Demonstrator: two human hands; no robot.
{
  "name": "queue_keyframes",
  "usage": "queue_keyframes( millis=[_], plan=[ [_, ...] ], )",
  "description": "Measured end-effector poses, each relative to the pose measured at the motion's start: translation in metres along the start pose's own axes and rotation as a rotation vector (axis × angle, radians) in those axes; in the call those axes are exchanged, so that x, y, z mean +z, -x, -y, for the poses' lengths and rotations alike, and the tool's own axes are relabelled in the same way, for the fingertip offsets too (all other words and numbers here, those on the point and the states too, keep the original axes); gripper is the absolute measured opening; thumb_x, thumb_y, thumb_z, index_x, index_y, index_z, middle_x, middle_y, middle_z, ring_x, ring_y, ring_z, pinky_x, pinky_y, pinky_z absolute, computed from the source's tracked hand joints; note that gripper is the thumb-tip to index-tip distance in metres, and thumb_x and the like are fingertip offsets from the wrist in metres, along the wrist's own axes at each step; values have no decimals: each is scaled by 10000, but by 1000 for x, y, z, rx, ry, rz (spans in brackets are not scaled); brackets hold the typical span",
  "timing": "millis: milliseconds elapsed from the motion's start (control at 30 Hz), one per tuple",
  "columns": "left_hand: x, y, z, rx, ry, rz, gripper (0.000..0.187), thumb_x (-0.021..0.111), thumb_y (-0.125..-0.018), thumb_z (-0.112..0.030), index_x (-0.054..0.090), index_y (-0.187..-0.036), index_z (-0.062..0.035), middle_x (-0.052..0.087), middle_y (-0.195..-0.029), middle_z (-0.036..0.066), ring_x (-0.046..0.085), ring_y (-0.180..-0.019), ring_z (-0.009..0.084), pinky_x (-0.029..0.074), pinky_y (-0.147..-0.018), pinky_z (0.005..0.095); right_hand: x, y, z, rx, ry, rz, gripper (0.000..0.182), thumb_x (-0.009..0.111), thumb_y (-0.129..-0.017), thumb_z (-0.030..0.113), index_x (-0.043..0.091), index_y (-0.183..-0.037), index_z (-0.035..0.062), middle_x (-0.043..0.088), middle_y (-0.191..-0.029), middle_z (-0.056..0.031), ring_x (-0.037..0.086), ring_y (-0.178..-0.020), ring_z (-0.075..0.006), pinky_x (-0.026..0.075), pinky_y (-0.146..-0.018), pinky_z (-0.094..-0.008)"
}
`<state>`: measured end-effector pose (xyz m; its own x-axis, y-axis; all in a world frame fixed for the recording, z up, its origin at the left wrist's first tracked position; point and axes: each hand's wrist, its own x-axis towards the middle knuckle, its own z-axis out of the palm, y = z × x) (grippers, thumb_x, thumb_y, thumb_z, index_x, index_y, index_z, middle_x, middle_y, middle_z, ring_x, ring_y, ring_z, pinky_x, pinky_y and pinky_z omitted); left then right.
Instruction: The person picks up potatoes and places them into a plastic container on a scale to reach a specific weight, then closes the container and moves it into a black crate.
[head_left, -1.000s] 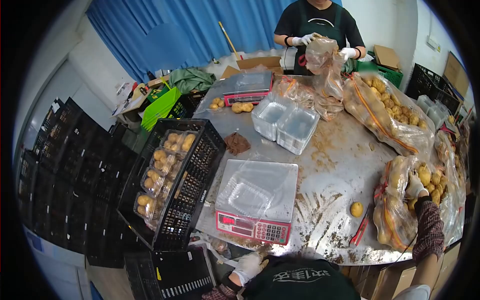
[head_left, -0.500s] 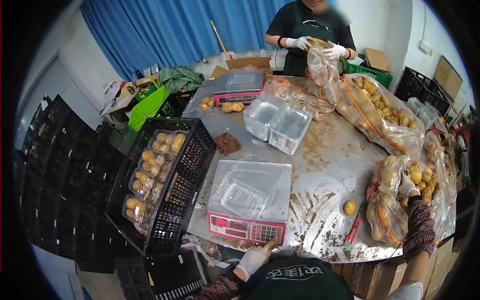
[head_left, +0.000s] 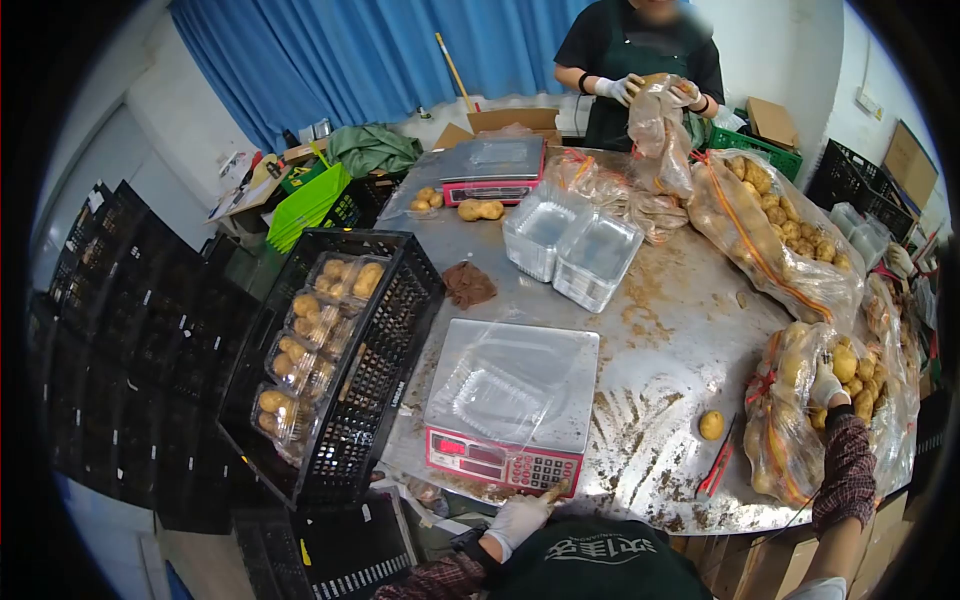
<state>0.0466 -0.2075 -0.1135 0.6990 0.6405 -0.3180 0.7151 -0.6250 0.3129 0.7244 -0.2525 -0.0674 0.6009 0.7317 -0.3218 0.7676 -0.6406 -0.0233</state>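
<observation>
My left hand [head_left: 520, 522], in a white glove with soiled fingertips, rests at the front edge of a red-and-silver scale [head_left: 585, 415], fingers stretched toward its keypad. On the scale's plate lies a clear plastic box [head_left: 495, 395], its front edge over a lit red display. My right hand [head_left: 828, 385], also gloved, reaches into an open clear bag [head_left: 785, 440] of potatoes [head_left: 846, 362]; its fingers are partly hidden among them, so a grip cannot be made out. A single potato [head_left: 711, 425] and a red knife-like tool [head_left: 716, 468] lie on the metal table beside the bag.
Left of the scale stands a black crate [head_left: 365, 400] with packed boxes of potatoes. Stacked clear boxes [head_left: 572, 250], a brown cloth [head_left: 468, 285] and a second scale [head_left: 492, 170] lie farther back. Across the table a co-worker [head_left: 645, 75] handles a bag; a large potato bag [head_left: 775, 240] lies right.
The view has shifted slightly, so most things sit a little to the right. My right hand has sunk slightly in the potato bag. My left hand stays at the scale's front edge.
</observation>
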Motion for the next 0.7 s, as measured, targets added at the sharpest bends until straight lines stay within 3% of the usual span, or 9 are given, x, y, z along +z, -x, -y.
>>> queue_keyframes(
  millis=[200,300,367,433,500,533,567,633,700],
  plan=[
    [-9,1,-3,-75,134,99,548,421,-942,-240,237,-1458,-257,578,-592,112,602,-555,301,468,-519,424,66,-89,-87,-227,210,108,695,539,-831,193,218,-1417,2,260,-1427,-291,184,-1355,-428,177,-1132,-406],
    [-7,0,3,27,176,-26,534,423,-943,-245,256,-1450,-256,578,-595,114,604,-566,308,475,-540,421,10,-34,-22,-98,-17,137,637,492,-865,189,233,-1419,11,262,-1432,-276,178,-1356,-429,179,-1129,-406],
    [-12,3,4,3,230,-29,447,442,-934,-245,405,-1379,-214,617,-723,134,621,-644,312,493,-588,420,54,-77,-68,-112,150,-95,556,482,-851,137,346,-1384,56,344,-1400,-266,348,-1293,-405,314,-1067,-410],
    [-7,-5,17,311,87,-186,338,508,-859,-184,544,-1172,-60,626,-756,188,631,-695,348,499,-616,449,-53,44,50,-1,40,22,458,480,-827,128,465,-1278,43,482,-1282,-262,494,-1172,-393,406,-984,-441],
    [-83,4,-25,106,227,-147,281,517,-845,-215,601,-1060,-54,628,-911,215,630,-796,338,513,-677,415,-51,42,44,-35,154,-21,378,482,-806,165,543,-1161,49,579,-1145,-232,572,-1060,-380,462,-897,-459],
    [-99,3,-31,219,199,-173,312,515,-858,-168,551,-1149,-58,594,-1042,218,621,-899,316,515,-725,386,-90,80,84,-16,143,48,373,472,-813,178,546,-1156,53,582,-1157,-221,570,-1073,-363,464,-894,-458],
    [-110,0,-38,327,172,-199,370,513,-871,-122,501,-1237,-62,560,-1174,221,611,-1002,295,517,-773,357,-43,32,27,-117,28,-57,354,519,-792,156,561,-1124,44,603,-1096,-224,576,-1051,-358,462,-889,-445],
    [-121,3,-63,258,359,-274,258,538,-876,-99,619,-1082,33,628,-1130,130,599,-1035,208,467,-881,296,-12,-3,-31,-329,228,-115,497,524,-824,97,439,-1310,33,636,-1059,-187,617,-960,-304,484,-867,-375],
    [-136,-8,-86,353,515,-306,252,547,-869,-56,609,-1095,36,649,-1086,122,613,-997,196,479,-854,287,-44,36,-24,-232,-727,63,639,614,-839,149,330,-1403,47,538,-1251,-148,537,-1091,-176,424,-949,-286]
  ],
)
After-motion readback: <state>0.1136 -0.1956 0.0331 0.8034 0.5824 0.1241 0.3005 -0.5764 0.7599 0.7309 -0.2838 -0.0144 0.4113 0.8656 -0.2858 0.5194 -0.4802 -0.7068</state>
